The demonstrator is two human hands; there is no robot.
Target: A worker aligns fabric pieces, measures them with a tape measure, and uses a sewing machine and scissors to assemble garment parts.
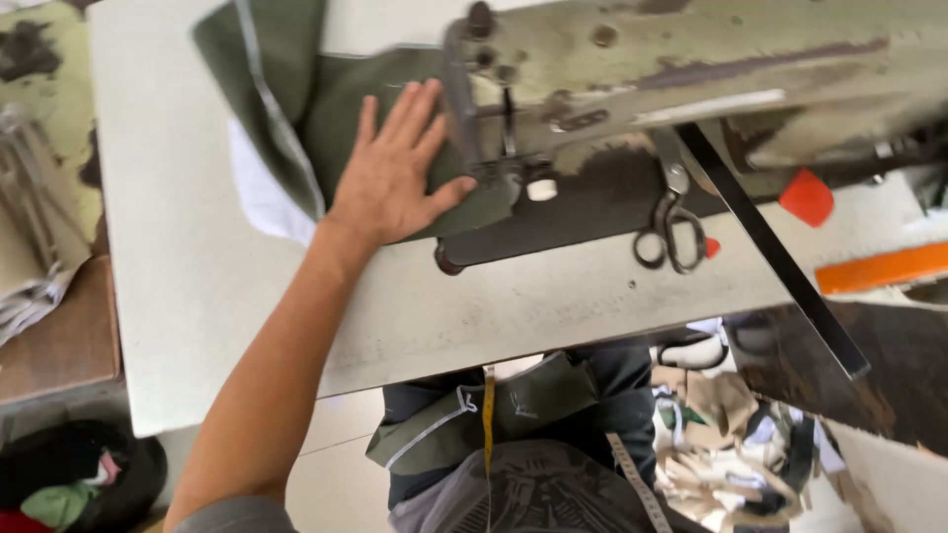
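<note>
A: Where is the left hand [395,173]?

B: It lies flat on the green fabric [346,109], palm down, close to the needle area of the sewing machine [642,69]. The fingers [410,114] are spread wide and pressed onto the cloth; they grip nothing, and the thumb points toward the presser foot.

A: And the fabric itself?

B: It rests on the pale surface [197,286], running from the far edge toward the machine head, with its near end tucked under the machine beside the thumb. A light grey strip runs along one edge of it. A white piece [259,192] peeks out from under its left side.

A: The right hand?

B: I can't see it anywhere.

A: What else is around?

B: A pair of scissors [671,222] lies on the dark bed of the machine, to the right of the needle and well apart from the hand. An orange triangular piece [807,197] sits further right, and an orange bar [879,266] near the right edge. A second green piece [494,415] with the same light trim lies in the person's lap, with a yellow measuring tape [488,415] hanging across it. Fabric scraps [731,434] are heaped on the floor at lower right.
</note>
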